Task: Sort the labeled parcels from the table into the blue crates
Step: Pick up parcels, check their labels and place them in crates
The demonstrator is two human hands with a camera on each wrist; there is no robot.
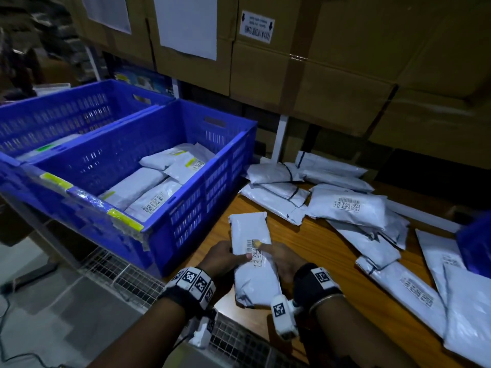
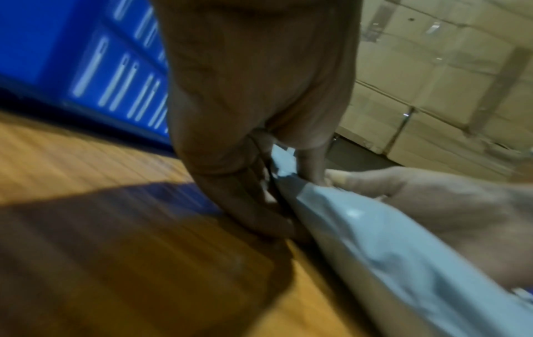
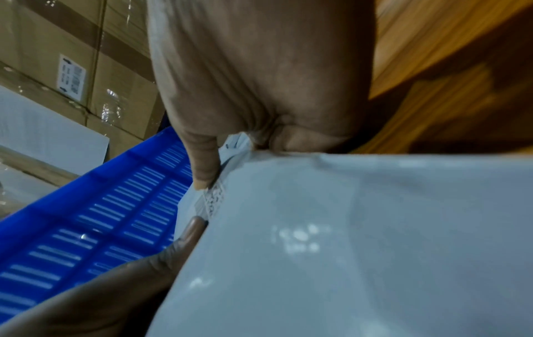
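I hold a white labeled parcel over the near edge of the wooden table, label face up. My left hand grips its left edge, thumb on top near the barcode. My right hand grips the right edge, its thumb on the label. In the left wrist view the left hand pinches the parcel. The right wrist view shows the right hand with its thumb on the parcel. The near blue crate stands just left and holds several parcels. A second blue crate sits behind it.
Several more white parcels lie spread over the table to the right and back. Another blue crate's corner shows at the right edge. Stacked cardboard boxes wall off the back. A wire shelf lies under the crates.
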